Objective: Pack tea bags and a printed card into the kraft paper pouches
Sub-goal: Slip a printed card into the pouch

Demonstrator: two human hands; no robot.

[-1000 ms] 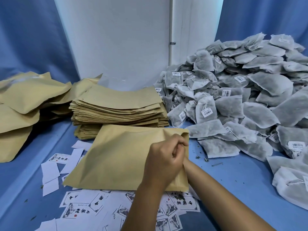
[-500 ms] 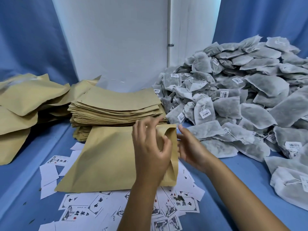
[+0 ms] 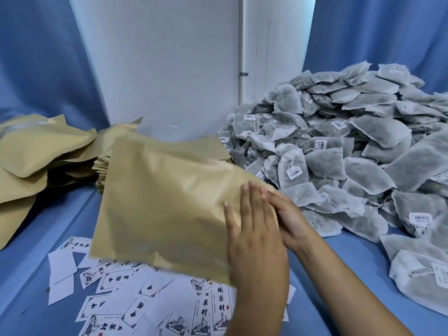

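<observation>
Nearest me, printed cards [image 3: 155, 297] lie scattered on the blue desk [image 3: 339, 258]. Above them my left hand [image 3: 257, 238] lies flat, fingers straight, on the raised pouch [image 3: 164, 204]; my right hand's [image 3: 291, 219] grip I cannot tell. Beyond sit the pouch stack [image 3: 104, 163] and tea bags [image 3: 339, 151].

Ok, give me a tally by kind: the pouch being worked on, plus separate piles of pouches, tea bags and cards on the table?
Kraft pouch held up: 1
Kraft pouch piles: 2, flat stack and loose heap
Tea bag heap: 1
Printed card scatter: 1
Total: 5
</observation>
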